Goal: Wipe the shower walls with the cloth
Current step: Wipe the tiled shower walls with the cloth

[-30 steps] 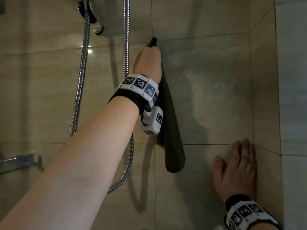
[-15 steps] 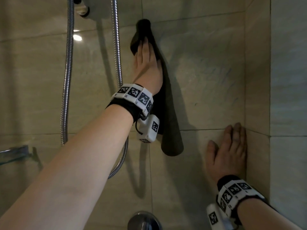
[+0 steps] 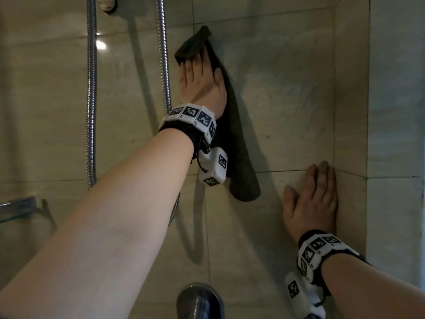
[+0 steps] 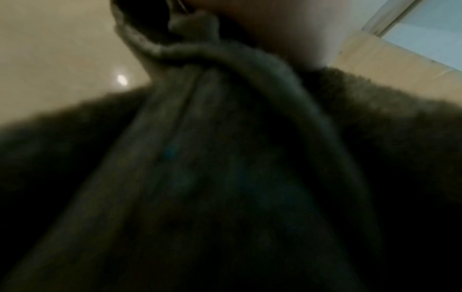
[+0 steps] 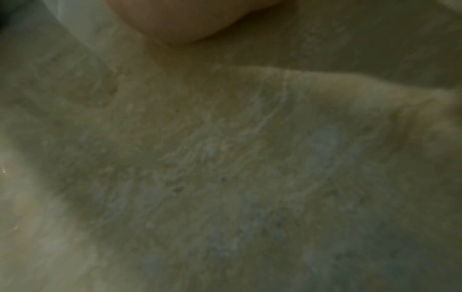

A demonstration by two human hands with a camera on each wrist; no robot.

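A dark cloth [image 3: 239, 157] hangs against the beige tiled shower wall [image 3: 287, 100]. My left hand [image 3: 200, 81] presses it flat to the wall with straight fingers; the cloth's top end folds over above the fingertips and its lower end dangles below my wrist. The left wrist view is filled by blurred dark cloth [image 4: 225, 177]. My right hand [image 3: 312, 199] lies flat with straight fingers on the wall by the corner, holding nothing. The right wrist view shows only blurred tile [image 5: 225, 158].
A metal shower hose [image 3: 91, 100] hangs at the left, and a second run of hose [image 3: 163, 65] passes just left of my left hand. A chrome tap [image 3: 200, 300] sits at the bottom. A glass shelf [image 3: 16, 207] sticks out at far left. The side wall [image 3: 391, 111] meets the corner at right.
My left hand has slid down the wall with the cloth, and its fingers now show spread flat. The right hand stays flat by the corner.
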